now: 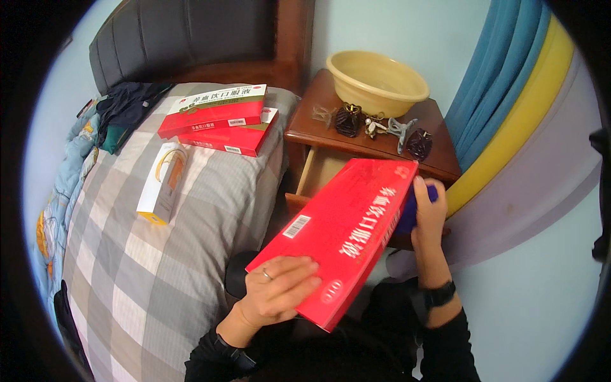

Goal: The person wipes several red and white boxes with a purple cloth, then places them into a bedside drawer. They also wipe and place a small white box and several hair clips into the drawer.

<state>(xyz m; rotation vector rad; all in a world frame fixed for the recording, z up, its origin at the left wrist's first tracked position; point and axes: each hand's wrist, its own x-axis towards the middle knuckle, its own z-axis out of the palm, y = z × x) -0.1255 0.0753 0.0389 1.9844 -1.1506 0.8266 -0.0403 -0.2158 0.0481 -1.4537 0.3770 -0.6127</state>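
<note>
A large flat red medicine box (344,219) is tilted in front of me, over the open drawer (318,167). My left hand (280,286) grips its near left end, thumb hidden beneath and fingers lying across the top face. At the box's far right edge, my right hand (429,207) is closed round a purple cloth (408,215), which presses against the side of the box. Part of the cloth is hidden behind the box and the fingers.
Two red-and-white boxes (219,114) lie stacked on the checked bed (216,204), beside a white-and-yellow carton (162,181). The wooden nightstand (305,121) bears a yellow basin (382,83) and several hair clips (349,121). Blue and yellow curtains (496,83) hang at right.
</note>
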